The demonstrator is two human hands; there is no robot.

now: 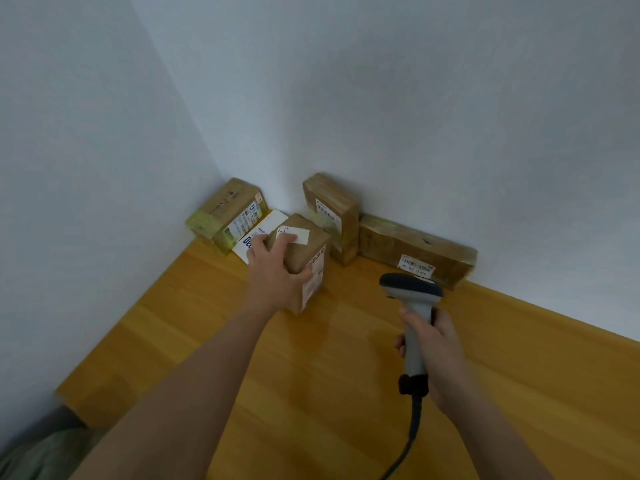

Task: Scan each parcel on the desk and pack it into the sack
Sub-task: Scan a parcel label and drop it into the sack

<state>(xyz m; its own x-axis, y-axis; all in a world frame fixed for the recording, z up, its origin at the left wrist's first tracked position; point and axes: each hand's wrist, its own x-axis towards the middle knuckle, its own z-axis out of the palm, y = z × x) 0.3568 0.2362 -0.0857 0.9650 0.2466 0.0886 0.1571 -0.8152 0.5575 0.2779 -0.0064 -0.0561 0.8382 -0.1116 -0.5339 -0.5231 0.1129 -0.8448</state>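
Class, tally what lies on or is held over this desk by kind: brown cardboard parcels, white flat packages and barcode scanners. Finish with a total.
Brown cardboard parcels: 4 (held by left hand, corner, upright, long)
White flat package: 1
Barcode scanner: 1, in right hand
Total: 6

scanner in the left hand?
No, the scanner is gripped by the right hand, while the left hand holds the brown parcel on the desk.
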